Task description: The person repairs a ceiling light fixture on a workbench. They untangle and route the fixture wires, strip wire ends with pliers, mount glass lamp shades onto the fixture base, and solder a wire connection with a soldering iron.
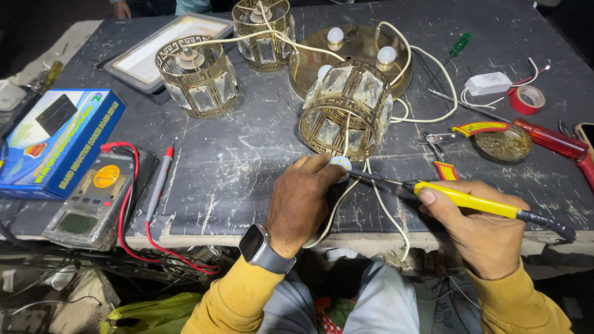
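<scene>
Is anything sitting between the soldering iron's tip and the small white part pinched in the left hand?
Nothing visible. The right hand holds the yellow soldering iron with its tip right at the small white part, pinched in the left hand. White wires pass under the shaft, not across the tip. The crystal lamp shade sits just behind.

small part (341, 163): mostly covered by the fingers (312, 166) of the left hand (300, 201); its kind cannot be told.
iron tip (365, 175): too thin to be made out where it meets those fingers.
iron cord (550, 226): cut short past the right hand (479, 226).
phone (586, 133): cropped by the right edge, far beyond the right fingers.
person (122, 8): only a hand is shown at the top edge.
</scene>
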### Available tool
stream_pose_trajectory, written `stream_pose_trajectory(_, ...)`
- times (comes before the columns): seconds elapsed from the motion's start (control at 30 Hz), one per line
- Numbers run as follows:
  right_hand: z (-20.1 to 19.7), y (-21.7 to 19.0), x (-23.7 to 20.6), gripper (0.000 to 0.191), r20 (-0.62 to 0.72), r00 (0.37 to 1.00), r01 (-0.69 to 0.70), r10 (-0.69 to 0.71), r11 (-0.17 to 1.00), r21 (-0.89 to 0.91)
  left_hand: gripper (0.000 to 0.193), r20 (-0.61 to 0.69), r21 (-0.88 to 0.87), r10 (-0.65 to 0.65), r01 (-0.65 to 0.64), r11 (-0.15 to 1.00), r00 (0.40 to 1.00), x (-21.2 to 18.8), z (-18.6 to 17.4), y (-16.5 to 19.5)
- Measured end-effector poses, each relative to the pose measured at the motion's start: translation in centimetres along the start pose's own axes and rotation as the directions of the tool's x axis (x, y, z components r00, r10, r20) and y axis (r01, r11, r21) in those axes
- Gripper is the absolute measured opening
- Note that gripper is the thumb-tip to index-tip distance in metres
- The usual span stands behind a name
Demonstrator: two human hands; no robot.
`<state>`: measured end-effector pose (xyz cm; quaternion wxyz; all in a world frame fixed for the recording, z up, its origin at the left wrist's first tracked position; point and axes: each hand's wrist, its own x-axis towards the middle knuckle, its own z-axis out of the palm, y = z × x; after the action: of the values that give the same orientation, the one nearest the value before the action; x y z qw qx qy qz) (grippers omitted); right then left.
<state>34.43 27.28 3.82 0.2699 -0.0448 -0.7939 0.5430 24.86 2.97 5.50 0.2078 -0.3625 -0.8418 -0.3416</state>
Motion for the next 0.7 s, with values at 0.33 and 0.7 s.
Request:
stream_pose_trajectory(0.33,0.4,0.4,-0.4,0.015,-0.022,1.0,-0.023,0.023,1.0,0.009,0.025,0.075,0.084,0.047,-0.053,0.995,0.996,0.5,-0.7,0.7)
stream_pose_trajectory(0.7,-0.5,0.9,-0.4,0.013,-0.063,0.993,-0.073,0.098,0.944,0.322,0.018,0.063,-0.038,0.071,-0.069,0.997,0.995,0.4,-0.6,0.1)
